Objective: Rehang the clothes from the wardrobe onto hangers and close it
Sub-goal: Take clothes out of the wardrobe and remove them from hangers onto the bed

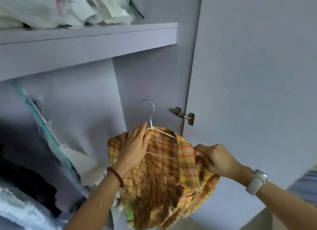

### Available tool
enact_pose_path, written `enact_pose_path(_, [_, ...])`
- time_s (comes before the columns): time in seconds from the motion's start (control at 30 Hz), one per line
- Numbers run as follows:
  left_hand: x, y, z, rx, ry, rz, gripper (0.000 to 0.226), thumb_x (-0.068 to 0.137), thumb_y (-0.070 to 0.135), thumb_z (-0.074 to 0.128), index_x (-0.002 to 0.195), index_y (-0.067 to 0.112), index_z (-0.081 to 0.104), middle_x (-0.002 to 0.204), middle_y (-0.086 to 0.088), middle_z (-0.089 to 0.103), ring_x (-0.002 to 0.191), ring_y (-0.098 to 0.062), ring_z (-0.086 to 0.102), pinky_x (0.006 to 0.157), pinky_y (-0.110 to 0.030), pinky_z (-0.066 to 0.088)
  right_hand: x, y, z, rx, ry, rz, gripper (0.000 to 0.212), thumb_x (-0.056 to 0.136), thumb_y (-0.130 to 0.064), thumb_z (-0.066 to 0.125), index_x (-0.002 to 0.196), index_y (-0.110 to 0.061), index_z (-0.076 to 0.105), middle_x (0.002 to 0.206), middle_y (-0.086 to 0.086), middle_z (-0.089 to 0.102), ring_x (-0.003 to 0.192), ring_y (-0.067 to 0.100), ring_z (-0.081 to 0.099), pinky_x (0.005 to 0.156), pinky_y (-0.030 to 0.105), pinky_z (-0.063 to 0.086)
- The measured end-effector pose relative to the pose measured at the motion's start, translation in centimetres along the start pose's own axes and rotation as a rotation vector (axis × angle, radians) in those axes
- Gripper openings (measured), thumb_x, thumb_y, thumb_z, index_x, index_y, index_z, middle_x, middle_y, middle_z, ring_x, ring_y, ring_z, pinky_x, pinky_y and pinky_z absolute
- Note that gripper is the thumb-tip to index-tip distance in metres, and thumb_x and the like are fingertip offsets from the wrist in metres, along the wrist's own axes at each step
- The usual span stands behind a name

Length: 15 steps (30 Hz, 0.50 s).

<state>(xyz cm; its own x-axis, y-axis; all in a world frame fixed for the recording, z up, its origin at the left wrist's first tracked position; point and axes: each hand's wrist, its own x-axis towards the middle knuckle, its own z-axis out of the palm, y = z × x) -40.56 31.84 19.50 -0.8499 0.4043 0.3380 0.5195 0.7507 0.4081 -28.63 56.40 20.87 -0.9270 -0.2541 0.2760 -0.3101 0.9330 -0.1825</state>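
Shirt (164, 171): one, soft orange plaid, on one thin white wire hanger (151, 121). My left hand (134, 147) presses flat; right hand (216, 158) pinches fabric.

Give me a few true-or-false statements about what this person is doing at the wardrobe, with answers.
1. The plaid shirt is blue. False: it is orange and yellow.
2. The right hand pinches the shirt's fabric. True.
3. The wire hanger already hangs on a rail. False: its hook is free, in front of the wardrobe wall.
4. The wardrobe door is open. True.
5. The left hand rests on the shirt beside the hanger. True.
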Motion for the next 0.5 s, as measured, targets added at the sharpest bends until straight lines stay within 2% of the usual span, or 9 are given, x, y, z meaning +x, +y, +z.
enact_pose_path(0.07, [0.3,2.6,2.1,-0.151,-0.088,0.102,0.033,0.099,0.030,0.034,0.126,0.019,0.050,0.113,0.000,0.059,0.107,-0.021,0.054,0.084,-0.016,0.036,-4.1,2.2,-1.1,0.007,0.011,0.070,0.023,0.092,-0.024,0.044,0.090,-0.016,0.066,0.062,-0.006,0.066,0.050,0.017,0.059,0.051,0.019,0.038])
enact_pose_path(0.13, [-0.1,5.7,4.2,-0.270,-0.171,0.169,0.024,0.098,0.025,0.037,0.108,0.019,0.057,0.092,0.006,0.060,0.087,-0.016,0.058,0.073,-0.020,0.042,-8.2,4.3,-2.0,0.114,0.005,0.247,0.023,0.096,-0.025,0.043,0.096,-0.018,0.064,0.072,-0.012,0.066,0.064,0.013,0.060,0.062,0.024,0.042])
enact_pose_path(0.17, [-0.6,7.3,5.4,-0.288,-0.205,0.205,0.022,0.098,0.025,0.037,0.104,0.019,0.058,0.084,0.009,0.058,0.080,-0.012,0.057,0.069,-0.024,0.043,-10.3,5.1,-2.5,0.219,0.003,0.361,0.022,0.096,-0.027,0.043,0.098,-0.020,0.064,0.077,-0.018,0.063,0.069,0.008,0.059,0.066,0.026,0.042])
enact_pose_path(0.23, [-1.6,10.7,7.9,-0.331,-0.233,0.257,0.020,0.098,0.025,0.039,0.099,0.019,0.058,0.072,0.015,0.052,0.068,-0.004,0.053,0.061,-0.024,0.040,-14.4,6.0,-3.6,0.326,0.022,0.524,0.028,0.094,-0.039,0.038,0.111,-0.030,0.058,0.085,-0.024,0.058,0.072,0.001,0.056,0.069,0.022,0.040])
enact_pose_path(0.3, [-2.6,13.8,10.0,-0.385,-0.270,0.295,0.020,0.097,0.025,0.040,0.097,0.017,0.059,0.068,0.014,0.051,0.064,-0.006,0.052,0.060,-0.027,0.042,-18.0,5.9,-4.2,0.221,0.006,0.556,0.049,0.089,-0.057,0.027,0.131,-0.035,0.041,0.094,-0.016,0.058,0.069,0.000,0.054,0.067,0.020,0.039])
enact_pose_path(0.37, [-3.4,16.9,11.7,-0.415,-0.305,0.361,0.019,0.096,0.025,0.042,0.096,0.017,0.059,0.069,0.011,0.053,0.067,-0.012,0.055,0.062,-0.033,0.044,-21.4,5.5,-4.1,-0.058,0.035,0.484,0.058,0.091,-0.058,0.024,0.136,-0.026,0.039,0.094,-0.007,0.062,0.069,0.009,0.059,0.061,0.022,0.042])
enact_pose_path(0.43, [-4.2,19.7,13.3,-0.441,-0.306,0.439,0.016,0.095,0.020,0.045,0.095,0.015,0.060,0.076,0.009,0.057,0.071,-0.013,0.057,0.064,-0.030,0.044,-24.4,4.7,-3.8,-0.215,0.052,0.509,0.053,0.093,-0.050,0.028,0.124,-0.015,0.054,0.078,0.001,0.068,0.062,0.020,0.063,0.052,0.025,0.046])
enact_pose_path(0.5, [-5.4,22.6,14.9,-0.459,-0.299,0.519,0.013,0.093,0.010,0.050,0.093,0.010,0.062,0.081,0.001,0.061,0.075,-0.017,0.059,0.067,-0.028,0.045,-27.2,3.8,-3.3,-0.285,0.086,0.626,0.042,0.092,-0.044,0.037,0.103,-0.012,0.062,0.062,0.004,0.066,0.052,0.027,0.061,0.044,0.027,0.045])
